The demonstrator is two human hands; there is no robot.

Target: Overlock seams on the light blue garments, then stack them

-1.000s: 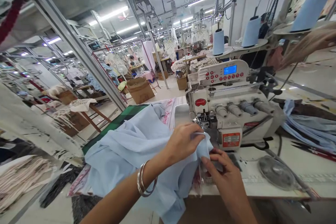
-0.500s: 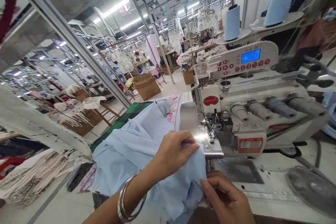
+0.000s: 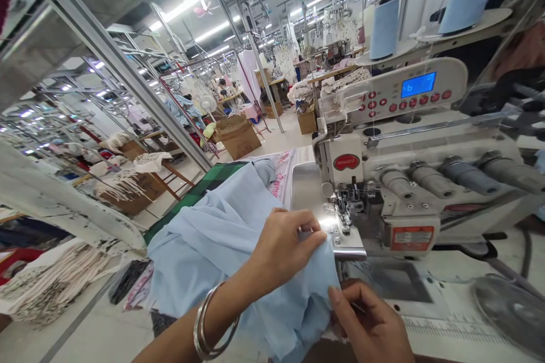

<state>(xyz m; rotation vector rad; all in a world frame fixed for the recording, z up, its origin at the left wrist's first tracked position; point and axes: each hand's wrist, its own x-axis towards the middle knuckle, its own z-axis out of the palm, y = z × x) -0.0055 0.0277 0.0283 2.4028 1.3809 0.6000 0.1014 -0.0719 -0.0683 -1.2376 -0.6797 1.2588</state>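
Cloth point(image 3: 200, 244) lies in soft creases under the left hand point(image 3: 281, 249).

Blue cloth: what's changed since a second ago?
The edge of the blue cloth, with the left hand and right hand, has come away from the presser foot, left and nearer, baring the metal plate. The view shifted, so the sewing machine looks larger. Both hands keep their grip; the cloth still drapes left of the machine.
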